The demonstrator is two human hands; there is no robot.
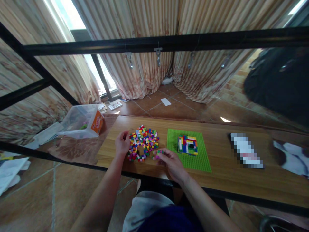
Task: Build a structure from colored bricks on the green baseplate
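While our right hand (170, 159) seems to pinch a few small green and pink bricks (159, 154) at the near right edge of the loose pile (145, 140), our left hand (122, 144) is at the pile's left side, fingers curled; we cannot tell whether it grips anything. The two hands are apart, with the pile between them. Just right of the pile, a green baseplate (202, 163) lies on the tabletop (222, 162), bearing a hollow, many-coloured brick block (185, 149) on its far half. For pieces this little, we would do well to hold them by their sides, right at the fingertips, with the studs left uncovered so we can see which way they face. A light pinch should be enough; squeezing hard could make one spring away. We should also keep our right forearm clear of the baseplate's near edge, since a nudge might shift it.
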